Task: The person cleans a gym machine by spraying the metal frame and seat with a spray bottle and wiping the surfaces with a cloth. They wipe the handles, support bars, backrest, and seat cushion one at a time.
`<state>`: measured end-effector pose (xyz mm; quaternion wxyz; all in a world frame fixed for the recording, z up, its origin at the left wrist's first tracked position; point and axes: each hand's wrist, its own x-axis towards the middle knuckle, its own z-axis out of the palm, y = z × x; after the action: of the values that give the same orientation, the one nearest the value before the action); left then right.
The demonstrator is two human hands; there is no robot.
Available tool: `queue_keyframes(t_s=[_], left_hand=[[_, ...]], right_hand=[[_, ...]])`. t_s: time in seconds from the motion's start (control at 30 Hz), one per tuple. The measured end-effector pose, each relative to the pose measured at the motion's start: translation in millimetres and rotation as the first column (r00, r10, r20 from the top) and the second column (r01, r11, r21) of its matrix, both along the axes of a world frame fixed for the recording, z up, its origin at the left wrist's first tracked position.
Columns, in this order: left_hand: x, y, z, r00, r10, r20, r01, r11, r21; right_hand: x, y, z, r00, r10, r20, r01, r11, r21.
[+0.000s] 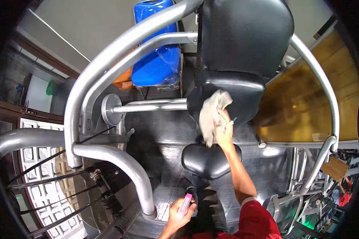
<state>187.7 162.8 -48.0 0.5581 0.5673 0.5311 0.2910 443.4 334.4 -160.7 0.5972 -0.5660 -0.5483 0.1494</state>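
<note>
A pale cloth (208, 115) hangs from my right hand (224, 126), whose fingers are closed on it over the front of the black padded seat (243, 95). Above the seat rises a black backrest (245, 38). A smaller black pad (205, 163) lies below the cloth, nearer to me. Low in the view, my left hand (179, 213) is wrapped round a small translucent bottle (183, 207) with a pink top, held apart from the machine.
Curved silver tubes (99, 59) frame the machine on the left, and another (321, 79) on the right. A blue chair (157, 65) stands behind at the left. Black cables (48, 183) cross the lower left. A person in red (345, 197) is far right.
</note>
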Motion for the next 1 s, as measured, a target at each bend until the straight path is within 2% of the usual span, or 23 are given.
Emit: queue_keyframes(t_s=[0.03,0.07,0.1,0.17,0.23,0.27,0.33,0.37,0.5,0.53,0.57,0.6,0.67,0.7,0.73,0.77,0.8,0.83,0.87,0.9,0.93,0.97,1.0], left_hand=[[0,-2,-5,1.000,-0.003,0.002,0.003,1.000,0.006],[-1,-5,-10,1.000,-0.023,0.018,0.023,1.000,0.002],[-2,-7,-16,0.999,-0.041,0.029,0.041,0.999,-0.003],[-3,-9,-27,0.996,-0.089,0.018,0.089,0.996,-0.026],[-4,-8,-37,0.988,-0.152,0.014,0.152,0.987,-0.044],[-6,-10,-42,0.987,-0.161,0.026,0.162,0.985,-0.064],[-10,-15,-49,0.984,-0.173,0.038,0.176,0.980,-0.093],[-13,-18,-52,0.987,-0.156,0.034,0.159,0.979,-0.130],[-18,-17,-55,0.997,-0.069,-0.033,0.062,0.983,-0.170],[-16,-17,-55,1.000,0.000,0.018,0.004,0.981,-0.196],[-16,-17,-57,1.000,-0.002,0.020,0.006,0.981,-0.196],[-18,-16,-58,0.998,-0.055,-0.028,0.049,0.985,-0.167],[-19,-16,-56,0.991,-0.111,-0.076,0.099,0.985,-0.140],[-18,-16,-53,0.990,-0.120,-0.079,0.108,0.984,-0.141],[-15,-14,-51,0.989,-0.129,-0.078,0.117,0.984,-0.138],[-13,-14,-50,0.989,-0.131,-0.069,0.121,0.984,-0.133],[-12,-14,-51,0.991,-0.128,-0.043,0.121,0.984,-0.128],[-11,-15,-51,0.992,-0.123,-0.020,0.119,0.985,-0.126],[-9,-15,-51,0.992,-0.123,-0.017,0.120,0.985,-0.127],[-6,-16,-52,0.996,-0.089,0.014,0.090,0.987,-0.130],[-4,-17,-53,0.997,-0.056,0.043,0.061,0.989,-0.134],[-2,-18,-54,0.997,-0.058,0.045,0.064,0.989,-0.136],[0,-18,-55,0.998,-0.059,0.036,0.064,0.988,-0.137]], right_hand=[[-2,18,28,0.999,0.032,-0.024,-0.032,0.999,0.012],[0,30,41,0.963,0.016,0.270,-0.004,0.999,-0.043],[-6,50,39,0.818,-0.136,0.559,0.128,0.990,0.054],[-15,65,2,0.509,-0.218,0.833,0.259,0.961,0.093],[-29,54,-60,0.615,-0.182,0.767,0.225,0.973,0.051],[-33,38,-87,0.610,-0.133,0.781,0.217,0.976,-0.003],[-37,5,-148,0.687,-0.104,0.720,0.192,0.981,-0.041],[-38,-15,-163,0.721,-0.023,0.692,0.183,0.971,-0.157],[-47,-70,-227,0.791,0.065,0.608,0.229,0.891,-0.393],[-53,-86,-245,0.920,0.035,0.389,0.204,0.805,-0.556],[-59,-93,-244,0.988,-0.035,0.152,0.132,0.707,-0.695],[-57,-94,-244,0.988,-0.037,0.152,0.133,0.707,-0.695],[-53,-95,-231,0.958,-0.254,-0.135,0.030,0.555,-0.831],[-51,-96,-216,0.957,-0.258,-0.130,0.036,0.555,-0.831],[-48,-94,-200,0.956,-0.248,-0.155,0.095,0.764,-0.638],[-45,-92,-180,0.958,-0.228,-0.174,0.146,0.909,-0.390],[-41,-83,-155,0.964,-0.261,-0.044,0.246,0.946,-0.209],[-33,-72,-115,0.965,-0.260,-0.035,0.258,0.965,-0.046],[-21,-57,-90,0.950,-0.305,0.062,0.297,0.947,0.121],[-14,-40,-58,0.928,-0.364,0.077,0.338,0.912,0.235],[1,-24,-41,0.943,-0.311,0.116,0.266,0.917,0.299],[14,-5,-35,0.876,-0.354,0.327,0.261,0.919,0.295],[18,10,-18,0.907,-0.304,0.290,0.286,0.953,0.103]])
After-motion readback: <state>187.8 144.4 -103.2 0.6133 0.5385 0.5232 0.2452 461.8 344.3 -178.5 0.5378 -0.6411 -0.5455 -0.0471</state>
